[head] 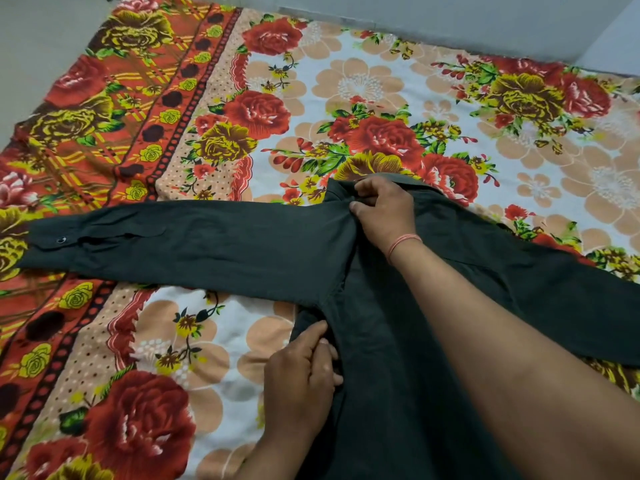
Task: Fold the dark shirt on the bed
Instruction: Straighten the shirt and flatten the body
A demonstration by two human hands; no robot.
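Note:
The dark shirt point(398, 341) lies flat on the bed, collar away from me. Its left sleeve point(180, 240) stretches straight out to the left, with a buttoned cuff at the far end. The right sleeve point(571, 299) runs off toward the right edge. My right hand point(384, 209) pinches the cloth at the left shoulder, just below the collar. My left hand point(301, 375) grips the shirt's left side edge lower down. My right forearm crosses over the shirt body and hides part of it.
A floral bedsheet point(346, 98) with red roses covers the bed. Its orange patterned border point(104, 133) runs down the left side. A grey wall point(450, 15) stands behind the far edge of the bed.

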